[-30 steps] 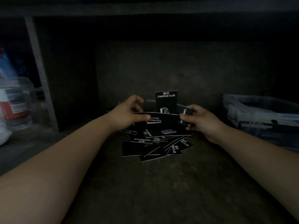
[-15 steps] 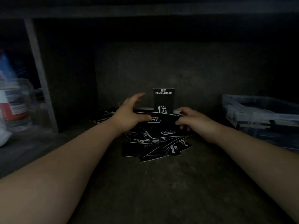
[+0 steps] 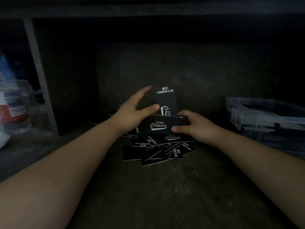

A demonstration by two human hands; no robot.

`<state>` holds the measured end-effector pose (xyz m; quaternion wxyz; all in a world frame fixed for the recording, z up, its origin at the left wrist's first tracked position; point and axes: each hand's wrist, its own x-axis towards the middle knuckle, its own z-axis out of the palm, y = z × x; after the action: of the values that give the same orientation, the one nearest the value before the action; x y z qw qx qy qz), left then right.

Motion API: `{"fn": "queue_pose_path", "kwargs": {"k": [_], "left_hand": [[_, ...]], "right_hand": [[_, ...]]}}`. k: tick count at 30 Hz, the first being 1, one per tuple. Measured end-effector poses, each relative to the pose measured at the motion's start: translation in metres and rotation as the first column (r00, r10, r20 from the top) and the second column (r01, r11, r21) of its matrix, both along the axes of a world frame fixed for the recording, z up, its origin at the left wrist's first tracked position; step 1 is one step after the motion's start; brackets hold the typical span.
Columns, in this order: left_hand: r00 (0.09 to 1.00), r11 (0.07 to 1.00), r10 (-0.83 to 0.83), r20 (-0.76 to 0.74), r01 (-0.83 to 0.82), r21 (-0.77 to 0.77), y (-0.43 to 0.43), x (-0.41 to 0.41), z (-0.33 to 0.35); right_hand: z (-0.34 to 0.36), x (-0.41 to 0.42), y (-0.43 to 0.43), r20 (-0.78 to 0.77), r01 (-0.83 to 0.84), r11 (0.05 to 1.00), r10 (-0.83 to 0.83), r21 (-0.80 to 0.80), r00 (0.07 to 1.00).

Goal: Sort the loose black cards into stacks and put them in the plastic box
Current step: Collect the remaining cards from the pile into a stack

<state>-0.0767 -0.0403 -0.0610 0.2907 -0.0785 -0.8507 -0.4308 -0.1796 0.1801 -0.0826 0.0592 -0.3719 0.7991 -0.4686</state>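
- We see the right grip (image 3: 196,128) grasping the right end of a stack (image 3: 160,125) of cards, with the thumb below and the fingers curled over.
- The left grip (image 3: 131,116) is released, its fingers straight, and its palm touches the left end of the stack.
- The loose cards (image 3: 155,149) lie under the stack, mid-bench (image 3: 148,195) toward the back.
- One card (image 3: 165,96) stands upright behind the stack.
- The box (image 3: 264,113) sits at the right edge.

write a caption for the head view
Right hand grips a stack of black cards, left hand open beside it, over a loose pile; plastic box at right.
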Motion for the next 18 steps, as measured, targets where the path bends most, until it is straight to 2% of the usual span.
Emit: {"fn": "queue_pose_path", "kwargs": {"k": [1, 3, 5, 7, 9, 11, 13, 15, 18], "left_hand": [[0.995, 0.992, 0.016, -0.093, -0.028, -0.123, 0.003, 0.002, 0.005], [0.964, 0.907, 0.032, -0.264, -0.139, -0.398, 0.011, 0.005, 0.015], [0.956, 0.797, 0.025, -0.292, -0.195, -0.571, 0.019, 0.004, 0.019], [0.962, 0.734, 0.055, -0.268, -0.220, -0.642, 0.020, 0.001, 0.017], [0.937, 0.746, 0.080, -0.339, -0.282, -0.603, 0.015, 0.002, 0.019], [0.900, 0.819, 0.141, -0.412, -0.340, -0.462, 0.009, 0.008, 0.023], [0.913, 0.903, 0.203, -0.355, -0.314, -0.292, -0.002, 0.014, 0.021], [0.943, 0.964, 0.198, -0.266, -0.237, -0.123, -0.015, 0.017, 0.019], [0.968, 0.976, 0.217, -0.122, -0.214, 0.038, -0.034, 0.018, 0.018]], "right_hand": [[0.000, 0.001, -0.002, -0.012, -0.015, 1.000, 0.016, 0.012, 1.000], [0.000, 0.003, -0.005, -0.030, -0.039, 0.998, 0.040, 0.042, 0.999], [-0.001, 0.004, -0.007, -0.036, -0.043, 0.998, 0.045, 0.053, 0.998], [-0.002, 0.003, -0.007, -0.033, -0.057, 0.998, 0.058, 0.035, 0.998], [-0.001, 0.003, -0.005, -0.044, -0.064, 0.998, 0.065, 0.022, 0.997], [0.000, 0.001, -0.003, -0.040, -0.039, 0.999, 0.039, -0.012, 0.998], [0.001, 0.000, 0.000, -0.001, -0.011, 0.998, 0.011, -0.057, 1.000], [0.001, 0.000, 0.001, 0.046, 0.009, 0.995, -0.005, -0.096, 0.999], [-0.003, -0.002, 0.000, 0.117, 0.039, 0.989, -0.022, -0.143, 0.993]]}}
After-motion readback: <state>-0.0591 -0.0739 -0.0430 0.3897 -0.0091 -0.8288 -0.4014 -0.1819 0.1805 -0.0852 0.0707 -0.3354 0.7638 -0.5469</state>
